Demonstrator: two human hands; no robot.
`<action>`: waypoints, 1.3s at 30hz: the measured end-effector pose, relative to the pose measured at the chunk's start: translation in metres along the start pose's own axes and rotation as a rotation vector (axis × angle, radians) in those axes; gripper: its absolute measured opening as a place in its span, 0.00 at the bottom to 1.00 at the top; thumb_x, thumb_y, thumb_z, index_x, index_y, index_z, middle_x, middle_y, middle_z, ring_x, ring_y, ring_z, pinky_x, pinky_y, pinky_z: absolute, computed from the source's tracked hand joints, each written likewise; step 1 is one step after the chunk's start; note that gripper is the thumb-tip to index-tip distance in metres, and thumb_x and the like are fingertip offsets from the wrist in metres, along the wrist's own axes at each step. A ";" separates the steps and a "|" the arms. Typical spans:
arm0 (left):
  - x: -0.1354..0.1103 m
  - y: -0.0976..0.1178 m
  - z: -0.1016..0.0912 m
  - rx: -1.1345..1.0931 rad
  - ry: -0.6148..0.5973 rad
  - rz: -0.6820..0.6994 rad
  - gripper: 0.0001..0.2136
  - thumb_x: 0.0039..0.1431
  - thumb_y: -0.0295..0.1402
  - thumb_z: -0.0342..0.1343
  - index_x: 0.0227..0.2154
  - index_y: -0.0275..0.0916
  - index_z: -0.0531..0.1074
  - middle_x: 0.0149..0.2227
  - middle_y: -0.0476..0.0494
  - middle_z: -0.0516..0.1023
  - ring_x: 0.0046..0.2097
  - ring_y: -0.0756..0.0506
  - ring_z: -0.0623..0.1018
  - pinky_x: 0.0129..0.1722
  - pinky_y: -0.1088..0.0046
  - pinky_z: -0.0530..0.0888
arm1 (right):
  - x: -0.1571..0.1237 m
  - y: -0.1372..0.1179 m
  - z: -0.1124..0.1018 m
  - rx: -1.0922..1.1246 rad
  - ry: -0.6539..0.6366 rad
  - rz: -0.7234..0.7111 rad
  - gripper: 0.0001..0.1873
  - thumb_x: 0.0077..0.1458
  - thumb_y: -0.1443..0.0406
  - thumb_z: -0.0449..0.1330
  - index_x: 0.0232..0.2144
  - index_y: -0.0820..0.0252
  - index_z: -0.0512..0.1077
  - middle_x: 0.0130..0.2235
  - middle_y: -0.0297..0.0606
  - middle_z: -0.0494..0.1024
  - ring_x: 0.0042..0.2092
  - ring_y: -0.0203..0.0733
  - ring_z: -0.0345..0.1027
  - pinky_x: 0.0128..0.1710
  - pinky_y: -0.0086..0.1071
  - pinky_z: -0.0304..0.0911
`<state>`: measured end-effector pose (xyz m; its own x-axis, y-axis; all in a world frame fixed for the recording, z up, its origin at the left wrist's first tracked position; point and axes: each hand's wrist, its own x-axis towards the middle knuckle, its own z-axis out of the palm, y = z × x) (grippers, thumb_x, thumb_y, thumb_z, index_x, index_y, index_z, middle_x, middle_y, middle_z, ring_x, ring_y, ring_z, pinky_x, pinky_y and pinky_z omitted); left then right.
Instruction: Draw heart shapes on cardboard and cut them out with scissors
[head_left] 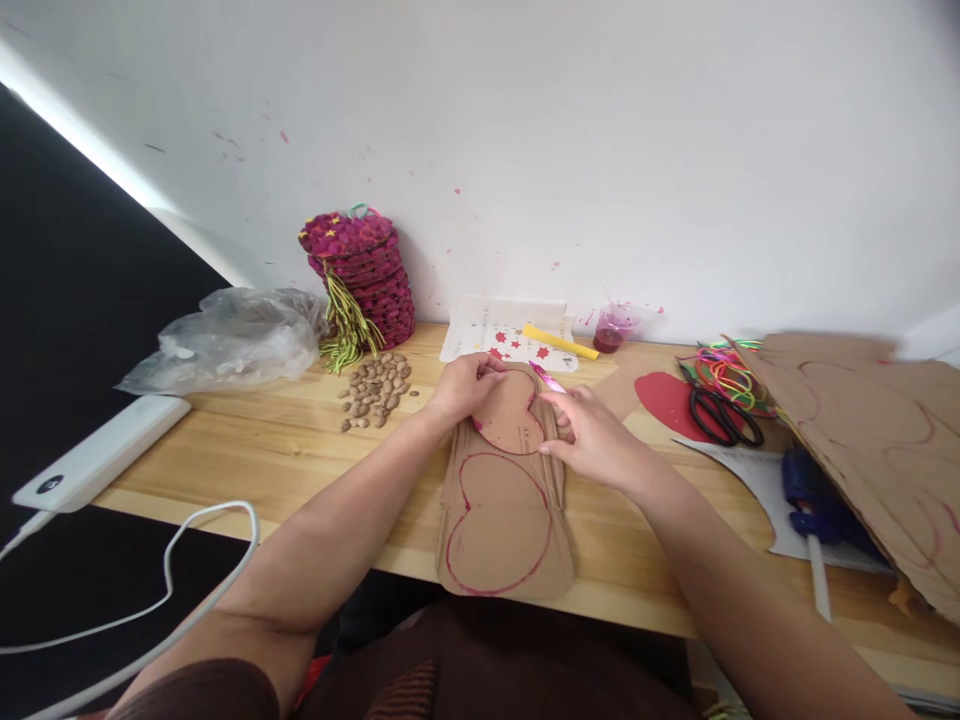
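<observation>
Under the left hand [471,387], grip unclear, lies a heart-shaped cardboard cutout [506,412]; the right hand [591,432] holds a pink-stained tool [546,377].

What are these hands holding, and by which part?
The right hand holds a pink-stained tool by its near end; the left hand rests at the cardboard cutout's far-left edge.

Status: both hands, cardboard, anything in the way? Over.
Left hand on heart-like cardboard cutout. Right hand gripping pink-stained pen or brush. Cutout overlying cardboard panel, outline showing nearer wearer. Yellow strip beyond, off cutout.
</observation>
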<state>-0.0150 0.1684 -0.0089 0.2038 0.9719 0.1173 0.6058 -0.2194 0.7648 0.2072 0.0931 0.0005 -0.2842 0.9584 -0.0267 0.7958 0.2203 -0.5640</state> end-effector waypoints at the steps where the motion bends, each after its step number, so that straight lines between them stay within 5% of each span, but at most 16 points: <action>1: 0.000 0.000 -0.001 0.017 0.002 0.007 0.07 0.61 0.34 0.59 0.39 0.40 0.80 0.35 0.46 0.84 0.36 0.45 0.79 0.39 0.71 0.73 | 0.000 0.000 0.000 0.003 0.000 -0.005 0.35 0.54 0.66 0.72 0.63 0.56 0.69 0.58 0.51 0.68 0.52 0.53 0.73 0.53 0.49 0.73; 4: -0.002 0.005 -0.011 0.090 0.038 0.024 0.08 0.60 0.34 0.60 0.40 0.40 0.80 0.37 0.44 0.84 0.37 0.44 0.79 0.42 0.68 0.73 | 0.000 0.001 0.002 0.012 0.007 -0.022 0.36 0.54 0.67 0.72 0.63 0.56 0.69 0.60 0.52 0.68 0.55 0.54 0.73 0.55 0.50 0.72; 9: -0.006 0.017 -0.034 0.218 0.052 0.017 0.15 0.65 0.41 0.56 0.27 0.39 0.79 0.30 0.41 0.82 0.35 0.41 0.78 0.42 0.66 0.73 | 0.000 0.000 0.001 0.022 0.027 -0.033 0.39 0.52 0.69 0.73 0.65 0.57 0.68 0.61 0.53 0.68 0.62 0.59 0.68 0.59 0.52 0.69; 14: -0.008 0.016 -0.043 0.129 -0.035 0.055 0.12 0.63 0.30 0.53 0.44 0.40 0.81 0.40 0.44 0.85 0.41 0.44 0.82 0.47 0.68 0.75 | 0.001 -0.001 0.000 0.024 0.013 -0.035 0.38 0.52 0.68 0.72 0.65 0.59 0.68 0.60 0.56 0.69 0.60 0.61 0.69 0.57 0.54 0.70; 18: -0.007 0.007 -0.040 0.029 -0.114 0.091 0.14 0.60 0.30 0.55 0.47 0.38 0.79 0.40 0.43 0.85 0.41 0.44 0.81 0.47 0.67 0.76 | 0.000 0.004 0.001 0.024 0.033 -0.042 0.41 0.52 0.67 0.73 0.66 0.59 0.67 0.54 0.53 0.72 0.52 0.57 0.73 0.52 0.54 0.72; 26: -0.012 -0.021 -0.034 -0.121 -0.194 0.022 0.24 0.66 0.53 0.49 0.32 0.38 0.81 0.38 0.41 0.85 0.40 0.41 0.81 0.43 0.65 0.77 | -0.003 0.008 0.002 0.075 0.123 -0.108 0.36 0.49 0.68 0.75 0.61 0.57 0.72 0.53 0.50 0.74 0.45 0.50 0.75 0.48 0.49 0.74; 29: -0.012 -0.020 -0.038 -0.098 -0.254 0.084 0.17 0.60 0.44 0.58 0.44 0.39 0.81 0.44 0.42 0.85 0.43 0.42 0.80 0.47 0.65 0.76 | -0.003 0.007 0.000 0.072 0.110 -0.079 0.37 0.49 0.68 0.75 0.61 0.59 0.71 0.53 0.52 0.74 0.44 0.50 0.75 0.47 0.48 0.74; 34: -0.014 -0.015 -0.039 -0.035 -0.336 0.159 0.31 0.47 0.42 0.70 0.56 0.39 0.76 0.50 0.41 0.82 0.41 0.43 0.78 0.46 0.65 0.76 | -0.004 0.009 -0.006 0.018 0.095 -0.036 0.39 0.48 0.66 0.76 0.62 0.57 0.70 0.54 0.51 0.73 0.42 0.47 0.75 0.43 0.45 0.75; 39: -0.018 -0.014 -0.035 0.042 -0.376 0.271 0.36 0.48 0.41 0.73 0.62 0.43 0.72 0.53 0.39 0.78 0.45 0.41 0.78 0.45 0.62 0.77 | -0.004 0.008 -0.015 -0.008 0.050 0.058 0.43 0.47 0.63 0.77 0.64 0.58 0.68 0.55 0.53 0.72 0.45 0.51 0.75 0.45 0.46 0.75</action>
<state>-0.0540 0.1574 0.0004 0.6196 0.7822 0.0658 0.5209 -0.4723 0.7110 0.2228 0.0934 0.0086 -0.2103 0.9775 -0.0180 0.8146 0.1650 -0.5561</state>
